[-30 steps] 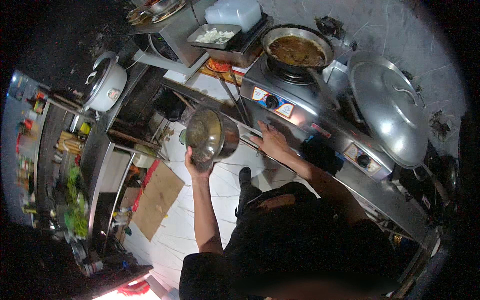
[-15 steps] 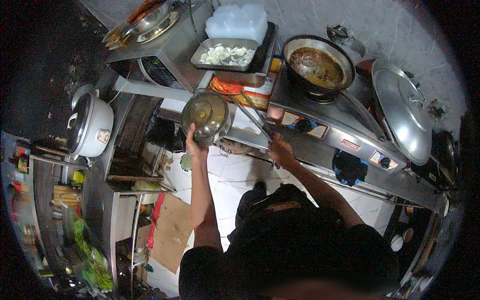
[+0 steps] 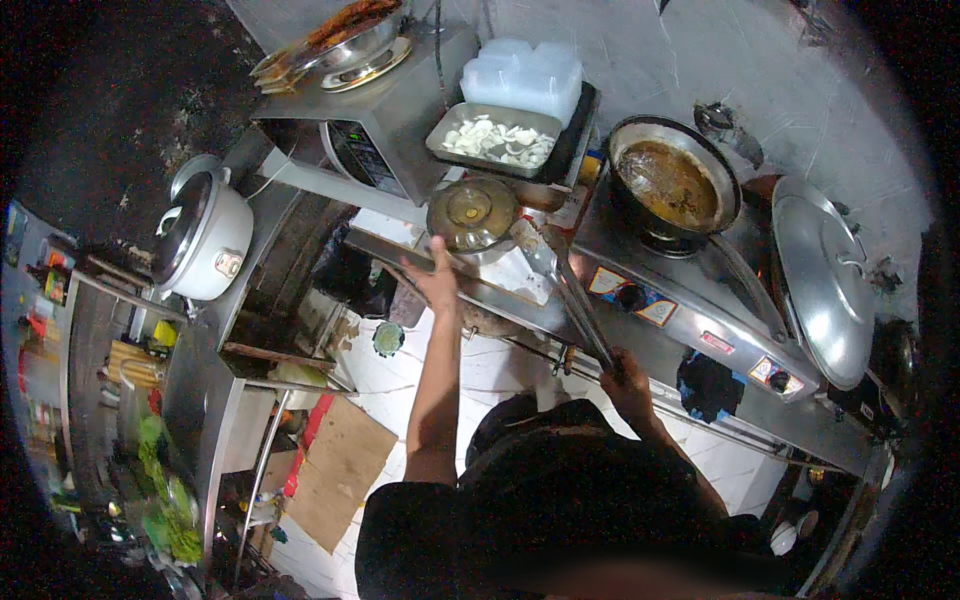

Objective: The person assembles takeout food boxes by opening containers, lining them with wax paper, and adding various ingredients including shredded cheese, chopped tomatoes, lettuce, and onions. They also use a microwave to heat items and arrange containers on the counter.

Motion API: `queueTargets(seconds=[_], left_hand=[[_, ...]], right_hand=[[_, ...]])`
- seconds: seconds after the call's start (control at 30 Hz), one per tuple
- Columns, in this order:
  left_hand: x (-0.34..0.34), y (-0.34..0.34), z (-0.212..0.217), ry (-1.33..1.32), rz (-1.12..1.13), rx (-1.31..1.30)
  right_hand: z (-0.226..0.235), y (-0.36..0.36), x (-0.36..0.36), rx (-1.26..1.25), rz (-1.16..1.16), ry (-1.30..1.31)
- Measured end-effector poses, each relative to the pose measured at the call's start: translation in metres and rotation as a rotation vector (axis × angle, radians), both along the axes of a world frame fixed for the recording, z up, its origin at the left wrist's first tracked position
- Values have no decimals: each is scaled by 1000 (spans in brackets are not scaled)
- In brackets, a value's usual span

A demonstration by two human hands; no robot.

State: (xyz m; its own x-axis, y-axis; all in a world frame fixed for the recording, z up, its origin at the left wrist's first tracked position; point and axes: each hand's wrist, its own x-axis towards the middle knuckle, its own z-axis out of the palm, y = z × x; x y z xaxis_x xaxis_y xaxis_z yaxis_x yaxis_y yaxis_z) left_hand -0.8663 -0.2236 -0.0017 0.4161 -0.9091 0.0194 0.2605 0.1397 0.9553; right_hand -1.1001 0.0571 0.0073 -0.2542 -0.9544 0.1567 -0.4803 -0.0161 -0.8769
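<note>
My left hand (image 3: 436,281) is open, fingers spread, just in front of a round glass container with a knobbed lid (image 3: 472,214). The container stands on the counter before the metal tray (image 3: 446,146) of white sliced pieces. It is hard to tell whether my fingertips still touch it. Lower right, my right hand (image 3: 629,385) is closed around the handle end of long metal tongs (image 3: 583,310). Their broad tips point up and left, close to the container's right side, above a white sheet (image 3: 510,275).
A dark wok of brown liquid (image 3: 668,182) sits on the stove (image 3: 650,295) at right, its handle toward me. A large metal lid (image 3: 822,280) leans beside it. Clear plastic boxes (image 3: 522,82), a microwave (image 3: 375,135) and a white rice cooker (image 3: 215,245) stand left of the stove.
My left hand has let go of the glass container, now resting on the counter, and has drawn back toward me. My right hand has pulled back nearer my body with the tongs. The view has shifted.
</note>
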Motion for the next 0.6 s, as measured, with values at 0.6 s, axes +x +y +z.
queueTargets(seconds=[0.6], left_hand=[[134, -353, 231, -785, -339, 110]], right_hand=[[201, -335, 133, -448, 33, -542]])
